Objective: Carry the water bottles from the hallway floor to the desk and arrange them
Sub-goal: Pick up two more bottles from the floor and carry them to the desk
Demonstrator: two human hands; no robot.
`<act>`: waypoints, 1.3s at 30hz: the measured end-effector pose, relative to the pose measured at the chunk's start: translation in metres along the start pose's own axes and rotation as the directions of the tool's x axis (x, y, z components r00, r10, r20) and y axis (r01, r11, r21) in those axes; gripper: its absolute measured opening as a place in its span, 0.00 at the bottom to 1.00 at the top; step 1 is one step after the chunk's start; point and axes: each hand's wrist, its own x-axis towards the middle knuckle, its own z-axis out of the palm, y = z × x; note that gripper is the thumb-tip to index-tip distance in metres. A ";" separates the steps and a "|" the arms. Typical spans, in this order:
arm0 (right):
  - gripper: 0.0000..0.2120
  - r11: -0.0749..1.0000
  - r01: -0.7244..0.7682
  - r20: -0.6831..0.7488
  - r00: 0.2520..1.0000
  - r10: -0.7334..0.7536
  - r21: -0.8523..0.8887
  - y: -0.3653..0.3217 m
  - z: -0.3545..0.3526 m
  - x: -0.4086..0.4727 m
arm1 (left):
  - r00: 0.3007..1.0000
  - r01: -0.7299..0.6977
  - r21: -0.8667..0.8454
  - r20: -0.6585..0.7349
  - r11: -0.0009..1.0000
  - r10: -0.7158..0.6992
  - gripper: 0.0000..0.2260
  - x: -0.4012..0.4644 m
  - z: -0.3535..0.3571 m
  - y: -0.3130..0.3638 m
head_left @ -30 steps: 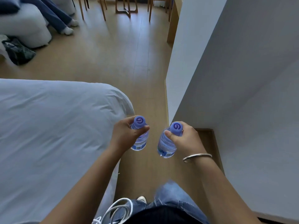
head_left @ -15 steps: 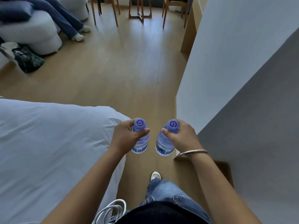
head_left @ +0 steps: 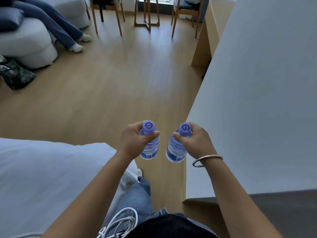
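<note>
I carry two small clear water bottles with purple caps, both upright in front of my waist. My left hand (head_left: 133,140) grips the neck of the left bottle (head_left: 151,149), fingers curled just under its cap. My right hand (head_left: 195,143) grips the neck of the right bottle (head_left: 175,152) the same way; a silver bangle sits on that wrist. The bottles hang a hand's width apart above the wooden floor (head_left: 120,93). A light wooden desk (head_left: 208,30) stands ahead on the right, past the wall corner.
A white bed (head_left: 42,177) fills the lower left. A white wall (head_left: 257,100) runs along the right. Ahead are wooden chairs (head_left: 106,12), a small table base (head_left: 146,16), a white sofa (head_left: 29,42) with a seated person's legs (head_left: 65,31), and a dark bag (head_left: 16,74).
I have walked forward along the gap between bed and wall; the bed slid lower in view and the room ahead opened up. Both hands kept their grip on the bottles.
</note>
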 end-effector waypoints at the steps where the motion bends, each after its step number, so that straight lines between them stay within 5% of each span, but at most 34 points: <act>1: 0.12 1.000 -0.007 0.000 1.000 0.007 -0.001 -0.001 0.001 0.018 | 1.000 0.001 -0.003 0.009 1.000 -0.001 0.05 0.019 0.001 -0.002; 11: 0.11 0.997 -0.065 -0.110 0.992 0.068 0.027 -0.043 0.021 0.213 | 0.986 -0.021 -0.018 0.168 1.000 0.024 0.04 0.237 -0.019 -0.013; 21: 0.06 0.991 -0.107 -0.170 0.978 0.119 0.078 -0.070 0.022 0.361 | 0.983 -0.018 -0.043 0.184 0.999 0.026 0.04 0.403 -0.032 -0.023; 39: 0.08 0.977 -0.184 -0.147 0.969 0.199 0.111 -0.023 -0.055 0.678 | 0.951 0.030 -0.069 0.308 0.997 -0.008 0.07 0.720 0.072 0.013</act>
